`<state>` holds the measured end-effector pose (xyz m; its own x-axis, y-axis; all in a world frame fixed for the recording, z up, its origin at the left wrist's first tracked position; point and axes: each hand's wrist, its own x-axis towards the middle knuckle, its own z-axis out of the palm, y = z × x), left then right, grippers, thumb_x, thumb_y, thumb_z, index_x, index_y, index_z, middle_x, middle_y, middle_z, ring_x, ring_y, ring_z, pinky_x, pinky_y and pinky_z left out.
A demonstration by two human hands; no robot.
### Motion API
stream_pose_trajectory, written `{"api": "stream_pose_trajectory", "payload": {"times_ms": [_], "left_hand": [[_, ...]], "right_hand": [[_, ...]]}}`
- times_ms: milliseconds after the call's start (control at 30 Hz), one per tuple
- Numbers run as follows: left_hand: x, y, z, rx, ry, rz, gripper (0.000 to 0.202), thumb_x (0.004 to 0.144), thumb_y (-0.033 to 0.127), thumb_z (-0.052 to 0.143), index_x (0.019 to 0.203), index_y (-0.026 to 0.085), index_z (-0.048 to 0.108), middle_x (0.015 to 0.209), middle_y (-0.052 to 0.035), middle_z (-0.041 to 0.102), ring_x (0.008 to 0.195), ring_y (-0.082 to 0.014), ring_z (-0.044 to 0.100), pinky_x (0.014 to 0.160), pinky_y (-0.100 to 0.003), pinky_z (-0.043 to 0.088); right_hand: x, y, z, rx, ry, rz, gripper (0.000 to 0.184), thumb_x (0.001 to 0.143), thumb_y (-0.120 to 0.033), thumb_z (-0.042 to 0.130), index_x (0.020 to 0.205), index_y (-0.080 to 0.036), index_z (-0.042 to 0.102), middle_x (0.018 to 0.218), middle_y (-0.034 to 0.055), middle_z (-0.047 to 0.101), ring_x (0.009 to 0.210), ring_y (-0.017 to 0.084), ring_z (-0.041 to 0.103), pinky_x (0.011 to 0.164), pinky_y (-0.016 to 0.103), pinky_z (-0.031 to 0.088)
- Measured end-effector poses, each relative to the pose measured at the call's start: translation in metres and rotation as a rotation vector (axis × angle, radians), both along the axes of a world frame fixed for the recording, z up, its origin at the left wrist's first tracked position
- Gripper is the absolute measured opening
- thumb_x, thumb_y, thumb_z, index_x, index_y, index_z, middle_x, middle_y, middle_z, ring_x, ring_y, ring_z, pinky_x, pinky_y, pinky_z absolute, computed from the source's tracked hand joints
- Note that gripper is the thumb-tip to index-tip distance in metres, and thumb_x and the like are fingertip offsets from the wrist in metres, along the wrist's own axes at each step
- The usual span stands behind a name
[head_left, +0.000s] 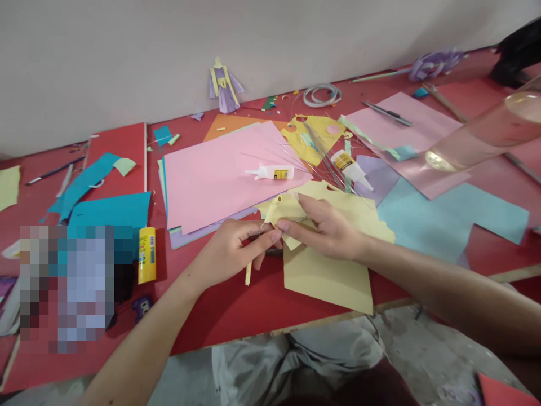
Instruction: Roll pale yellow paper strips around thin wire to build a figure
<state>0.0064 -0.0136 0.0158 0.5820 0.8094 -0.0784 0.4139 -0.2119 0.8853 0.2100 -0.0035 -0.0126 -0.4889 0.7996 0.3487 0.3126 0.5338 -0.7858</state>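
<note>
L hand (pixel 243 242) comes in from lower left, forearm angled up, fingers curled, thumb pinching a thin rolled pale-yellow paper tube (pixel 271 210) just above the table's front edge. One end pokes up over the fist; a similar bit sticks out below, tho can't say if it's the same roll. R hand (pixel 319 225) reaches in from the right, forearm nearly flat, thumb tip meeting the L thumb by the tube, index stretched out apart from it. Whether the R is pinching anything, idk, fingers block it. Some thin metallic bits around the fingers too, too small to ID.

Red tabletop (pixel 220 316) is pretty busy. L to R: paintbrush (pixel 54 171), teal paper strip (pixel 91 180), yellow glue stick (pixel 147 256) standing near a pixelated patch, then a stack topped w/ pink paper (pixel 220 180) and a small glue bottle (pixel 276 172) on its side. Paper doll (pixel 224 90) leans on the wall at the back. Further R: grey coil (pixel 322 96), 2nd glue bottle (pixel 349 166), craft knife (pixel 389 114) on another pink sheet, light-blue paper (pixel 439 211).

Room-wise: plain greyish wall (pixel 127 56) behind, worn grey floor (pixel 422 344) below.
</note>
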Motion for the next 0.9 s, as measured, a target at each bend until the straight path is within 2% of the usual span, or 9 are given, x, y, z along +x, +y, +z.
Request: {"api": "stream_pose_trajectory", "payload": {"times_ms": [133,200,267,333,467,633,900], "left_hand": [[-0.001,0.001,-0.004,0.079,0.112,-0.057,0.037,0.097,0.035,0.046,0.069,0.016,0.061,0.054,0.0038,0.062,0.05,-0.0076,0.058,0.053,-0.018,0.044],[-0.001,0.002,-0.009,0.196,0.182,-0.126,0.027,0.097,0.03,0.048,0.08,0.017,0.065,0.07,0.0018,0.068,0.06,-0.0096,0.063,0.059,-0.02,0.045],[-0.001,0.002,-0.014,0.329,0.232,-0.192,0.02,0.096,0.026,0.05,0.088,0.018,0.066,0.088,-0.0014,0.071,0.08,-0.0144,0.066,0.071,-0.024,0.047],[-0.001,0.002,-0.018,0.403,0.247,-0.226,0.017,0.095,0.024,0.05,0.091,0.02,0.066,0.096,-0.0021,0.071,0.088,-0.0166,0.065,0.075,-0.027,0.047],[-0.001,0.003,-0.019,0.436,0.226,-0.229,0.02,0.096,0.023,0.049,0.085,0.019,0.066,0.081,0.0003,0.069,0.074,-0.0136,0.064,0.065,-0.023,0.043],[-0.001,0.003,-0.016,0.404,0.223,-0.218,0.021,0.096,0.021,0.049,0.085,0.02,0.067,0.067,0.0033,0.065,0.061,-0.0113,0.058,0.06,-0.022,0.039],[-0.001,0.003,-0.015,0.363,0.232,-0.214,0.026,0.096,0.021,0.047,0.077,0.018,0.064,0.075,0.0012,0.066,0.069,-0.0124,0.06,0.063,-0.023,0.04]], "right_hand": [[-0.001,-0.002,0.0,0.043,-0.081,-0.01,0.015,0.092,-0.029,0.051,0.085,-0.017,0.053,0.067,0.0003,0.062,0.056,0.011,0.057,0.052,0.023,0.042],[-0.002,-0.002,0.0,0.065,-0.133,0.018,0.014,0.094,-0.029,0.049,0.096,-0.016,0.054,0.071,0.0015,0.066,0.059,0.012,0.06,0.054,0.023,0.043],[-0.002,-0.003,0.001,0.096,-0.199,0.034,0.018,0.095,-0.03,0.047,0.103,-0.016,0.055,0.072,0.003,0.068,0.061,0.014,0.061,0.056,0.024,0.043],[-0.001,-0.004,0.002,0.115,-0.254,0.05,0.021,0.096,-0.032,0.045,0.106,-0.017,0.056,0.072,0.0035,0.068,0.063,0.015,0.062,0.056,0.025,0.044],[0.0,-0.003,0.001,0.09,-0.249,0.095,0.023,0.097,-0.03,0.043,0.115,-0.021,0.055,0.076,0.0031,0.069,0.069,0.016,0.065,0.059,0.024,0.045],[0.0,-0.002,0.0,0.1,-0.211,0.094,0.021,0.097,-0.029,0.045,0.113,-0.021,0.056,0.071,0.0006,0.068,0.06,0.014,0.061,0.056,0.024,0.043],[0.0,-0.002,-0.001,0.122,-0.226,0.056,0.022,0.097,-0.031,0.044,0.108,-0.018,0.057,0.072,0.0028,0.068,0.059,0.014,0.06,0.054,0.024,0.041]]}}
